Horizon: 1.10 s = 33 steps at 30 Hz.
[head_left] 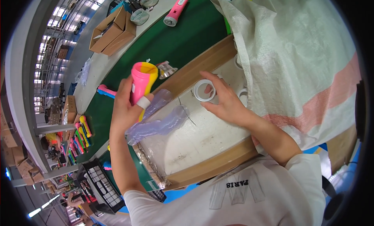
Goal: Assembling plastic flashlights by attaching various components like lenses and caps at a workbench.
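My left hand [124, 107] is closed around a pink and yellow flashlight body [141, 78], its wide open end tilted upward. Tape or a white band wraps one finger. Beside that opening hangs a shiny silver reflector [167, 70]; whether a wire joins it to the body cannot be made out. My right hand [230, 103] grips a round white ring cap [196, 91] between thumb and fingers, over the tray. Below the left hand, clear purplish plastic sleeves [167, 122] lie across the tray's left end.
A shallow wood-edged tray [210, 163] spans the green bench. A white woven sack [296, 54] lies over its right end. Behind are a pink flashlight [176, 11] and a cardboard box [113, 31]. Several coloured flashlights [82, 128] and a black crate [102, 185] sit left.
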### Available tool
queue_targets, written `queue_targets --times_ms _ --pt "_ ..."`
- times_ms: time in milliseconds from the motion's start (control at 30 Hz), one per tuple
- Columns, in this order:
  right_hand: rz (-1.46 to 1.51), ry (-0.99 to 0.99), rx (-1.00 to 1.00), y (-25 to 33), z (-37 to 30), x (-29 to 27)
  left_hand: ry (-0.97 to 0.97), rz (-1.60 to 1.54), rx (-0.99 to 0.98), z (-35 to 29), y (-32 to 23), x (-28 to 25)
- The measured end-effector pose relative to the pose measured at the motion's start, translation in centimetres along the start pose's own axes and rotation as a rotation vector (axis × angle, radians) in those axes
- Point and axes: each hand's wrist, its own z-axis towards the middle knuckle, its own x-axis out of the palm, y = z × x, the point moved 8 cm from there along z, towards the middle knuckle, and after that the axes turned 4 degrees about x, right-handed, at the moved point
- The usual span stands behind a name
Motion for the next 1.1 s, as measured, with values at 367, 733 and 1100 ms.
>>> queue_targets --times_ms 367,733,1100 --pt "0.173 0.101 -0.050 1.6 -0.9 -0.1 0.225 0.574 0.217 -6.3 -12.2 3.8" --pt "-0.406 0.332 -0.327 5.8 -5.2 1.4 0.289 0.714 0.097 -8.6 -12.5 4.9" --pt "-0.055 0.194 -0.607 12.7 -12.4 -4.1 0.209 0.193 0.373 -10.9 -19.5 7.3"
